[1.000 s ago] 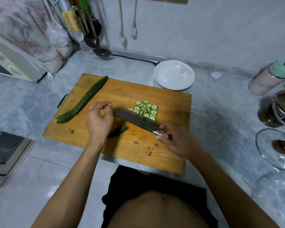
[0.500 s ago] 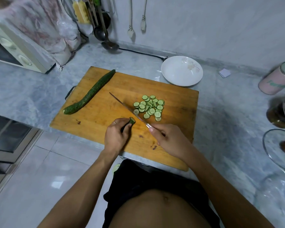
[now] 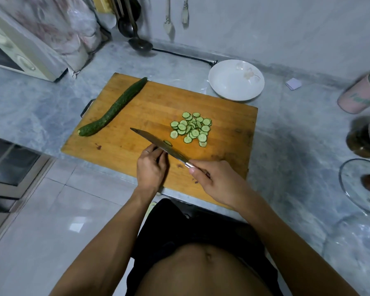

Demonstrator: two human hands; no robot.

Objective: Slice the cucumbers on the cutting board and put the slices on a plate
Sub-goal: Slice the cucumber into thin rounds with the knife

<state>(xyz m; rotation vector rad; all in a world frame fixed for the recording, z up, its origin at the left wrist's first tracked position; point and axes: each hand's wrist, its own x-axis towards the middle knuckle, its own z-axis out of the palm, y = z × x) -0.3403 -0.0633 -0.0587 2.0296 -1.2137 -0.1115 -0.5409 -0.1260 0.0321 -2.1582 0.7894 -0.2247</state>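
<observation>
Roughly halfway by the look of it. One cucumber is nearly all cut: a loose pile of slices (image 3: 191, 129) sits on the cutting board (image 3: 229, 146), right of its middle, and one fresh slice (image 3: 168, 142) clings to the knife blade (image 3: 156, 142) just near-side of the pile. The left hand (image 3: 151, 167), at the board's near edge, has its fingers curled round the last dark stub; the stub is almost entirely hidden, so how much is left I cannot tell. The right hand (image 3: 214, 178), also at the board's near edge, grips the knife handle, fingers wrapped, thumb laid along the metal collar. The blade runs diagonally from there toward the board's left half, edge down at the stub.

Left to do, I'd judge: finish the stub, slice the whole cucumber (image 3: 113, 108) lying diagonally along the board's far-left corner, then move everything over. The plate (image 3: 218, 86) just past the board's far-right corner holds no slices.

Materials:
- Board: rectangular, orange-brown wood, visible grain strips, dark stains near the front edge, metal handle on its left end.
- Slices: thin rounds, pale wet-looking flesh, dark green rind, overlapping.
- Whole cucumber: long, slightly bent, bumpy dark skin.
- Blade: broad, dull grey steel, pointed tip.
- Plate: shallow, glossy white, faint floral print.
- Counter (image 3: 41, 107) under the board: grey marbled stone, smooth.
</observation>
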